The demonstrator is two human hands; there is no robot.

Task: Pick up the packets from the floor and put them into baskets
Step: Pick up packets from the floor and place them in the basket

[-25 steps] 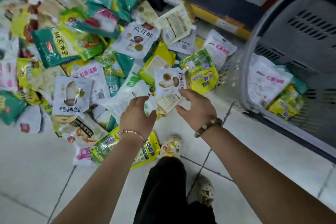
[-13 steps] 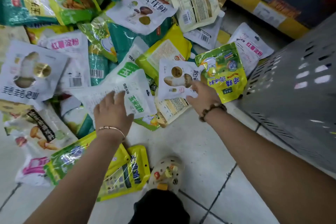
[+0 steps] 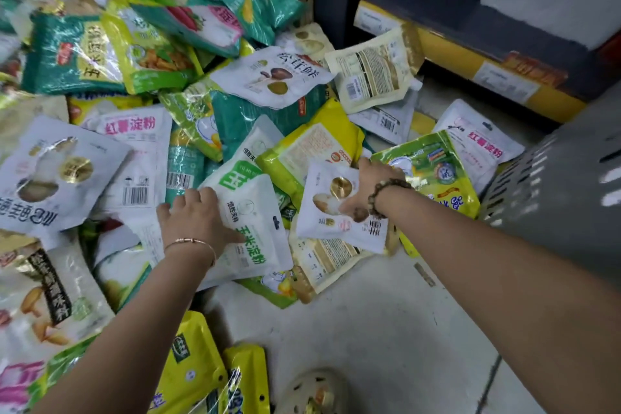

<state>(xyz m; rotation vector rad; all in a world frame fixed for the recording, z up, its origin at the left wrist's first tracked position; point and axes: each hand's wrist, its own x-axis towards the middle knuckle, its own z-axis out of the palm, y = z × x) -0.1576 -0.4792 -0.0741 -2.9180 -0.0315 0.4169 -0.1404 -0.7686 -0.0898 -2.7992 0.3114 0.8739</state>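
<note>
A big heap of food packets (image 3: 141,54) covers the tiled floor on the left and centre. My left hand (image 3: 195,215) lies on a white packet with green lettering (image 3: 258,232), thumb and fingers curled round its left edge. My right hand (image 3: 366,188) grips the upper right edge of a small white packet with a gold seal (image 3: 331,212). A grey slotted basket (image 3: 557,192) stands at the right, just beyond my right forearm; its inside is out of view.
A yellow-green packet (image 3: 437,172) leans against the basket wall. A dark shelf base with a yellow strip (image 3: 470,57) runs along the back right. Bare tiles (image 3: 386,329) lie in front. My shoe (image 3: 312,393) shows at the bottom edge.
Both hands have reached deeper into the heap. The left has closed on the white-green packet and the right on the small white packet. The view has moved closer, and the basket's inside has left it.
</note>
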